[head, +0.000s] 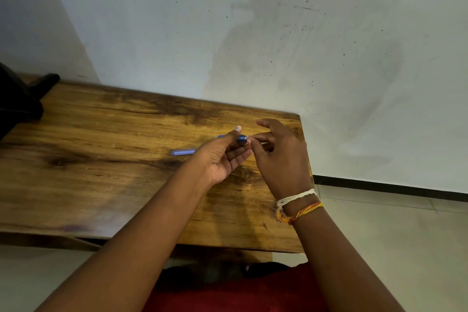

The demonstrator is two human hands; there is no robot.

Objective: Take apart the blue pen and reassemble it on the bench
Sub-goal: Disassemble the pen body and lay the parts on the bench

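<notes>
My left hand [222, 157] holds the blue pen [241, 138] between thumb and fingers above the wooden bench [101, 159]. Only the pen's dark blue tip end and a short stretch behind the thumb show; the rest is hidden by the hand. My right hand [277, 157] is right beside it, its index finger and thumb pinched at the pen's tip. What the fingertips grip is too small to tell. A lighter blue pen part, probably the cap [183, 152], lies flat on the bench just left of my left hand.
A dark object [22, 99] sits at the bench's far left corner. The bench's right edge [307, 172] runs just past my right hand, with tiled floor [379, 235] beyond. A white wall stands behind the bench.
</notes>
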